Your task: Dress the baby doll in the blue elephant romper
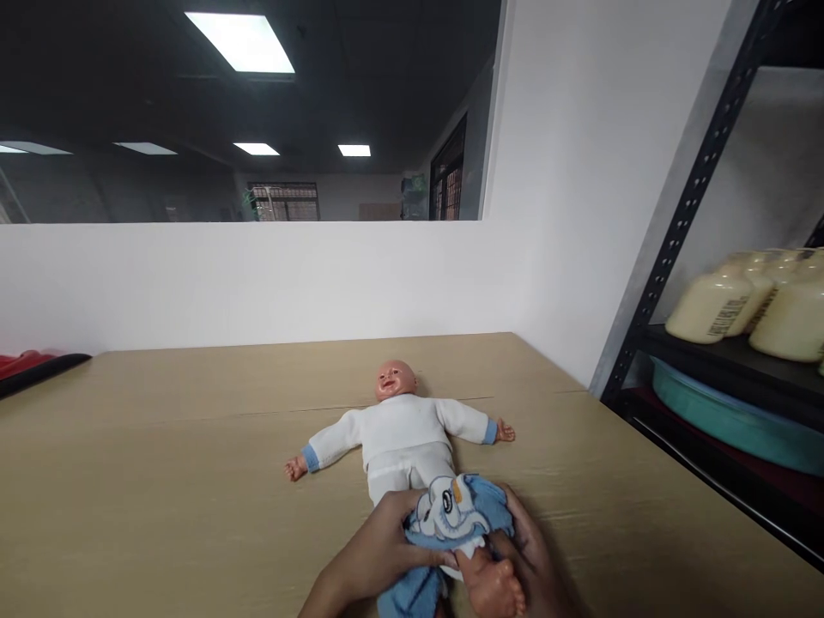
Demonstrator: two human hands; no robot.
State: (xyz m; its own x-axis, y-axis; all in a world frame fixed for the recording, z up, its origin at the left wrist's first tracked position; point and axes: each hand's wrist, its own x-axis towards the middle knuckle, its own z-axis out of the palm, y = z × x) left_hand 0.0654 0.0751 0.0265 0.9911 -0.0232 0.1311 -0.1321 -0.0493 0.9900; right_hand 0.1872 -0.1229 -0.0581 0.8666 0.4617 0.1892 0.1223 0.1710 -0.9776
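Observation:
A baby doll (402,425) lies face up on the wooden table, its head away from me and its arms spread. It wears a white long-sleeved top with blue cuffs. Around its lower legs are bunched blue pants (493,506) with a white cartoon animal patch. From the left, my left hand (386,541) is closed on the fabric, thumb beneath the patch. My right hand (531,549) grips the other side of the pants, close to the doll's bare foot (495,588). Part of the right fingers is hidden behind the cloth and foot. The other foot does not show.
The table (193,481) meets a white wall with a window at the back. A black shelf rack (675,215) on the right holds cream-coloured bottles (711,305) and a teal basin (734,421). Something red (29,362) with a black edge lies far left.

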